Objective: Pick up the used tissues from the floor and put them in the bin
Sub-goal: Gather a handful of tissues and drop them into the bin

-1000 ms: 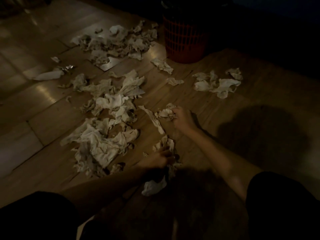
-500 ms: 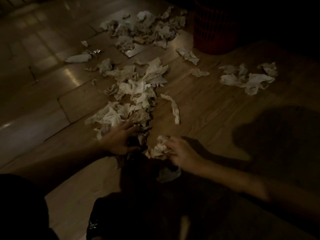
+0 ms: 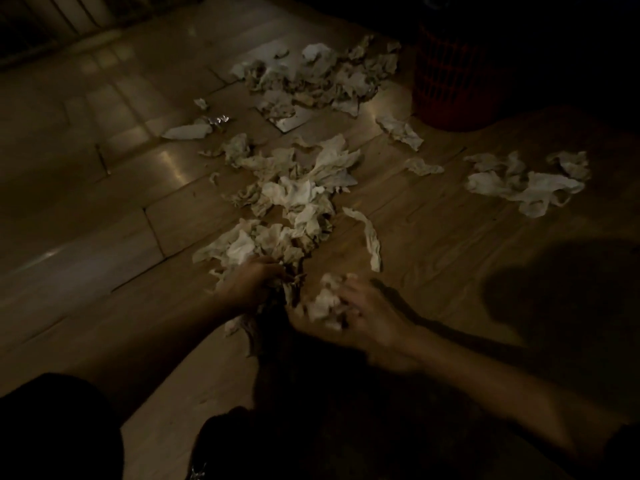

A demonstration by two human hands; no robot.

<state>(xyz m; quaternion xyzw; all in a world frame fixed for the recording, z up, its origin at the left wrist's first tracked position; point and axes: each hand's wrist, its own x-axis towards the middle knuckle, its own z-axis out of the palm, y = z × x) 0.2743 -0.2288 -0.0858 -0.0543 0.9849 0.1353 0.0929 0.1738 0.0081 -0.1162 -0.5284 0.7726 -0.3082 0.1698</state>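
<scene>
Crumpled used tissues lie scattered over a dim wooden floor. The big middle pile (image 3: 294, 199) runs down toward me. My left hand (image 3: 249, 285) is closed on tissues at that pile's near end. Beside it, my right hand (image 3: 360, 306) is blurred and grips a wad of tissues (image 3: 325, 299). A twisted strip of tissue (image 3: 369, 237) lies just beyond my right hand. The red mesh bin (image 3: 453, 84) stands at the far right, half in darkness.
Another heap of tissues (image 3: 318, 77) lies at the back, left of the bin. A small cluster (image 3: 526, 181) sits at the right, with two loose pieces (image 3: 401, 131) near the bin. My dark knees fill the bottom edge. A shadow covers the floor at right.
My left hand has closed into the near end of the middle pile. My right hand still holds its wad and has shifted slightly; the view has moved a little closer.
</scene>
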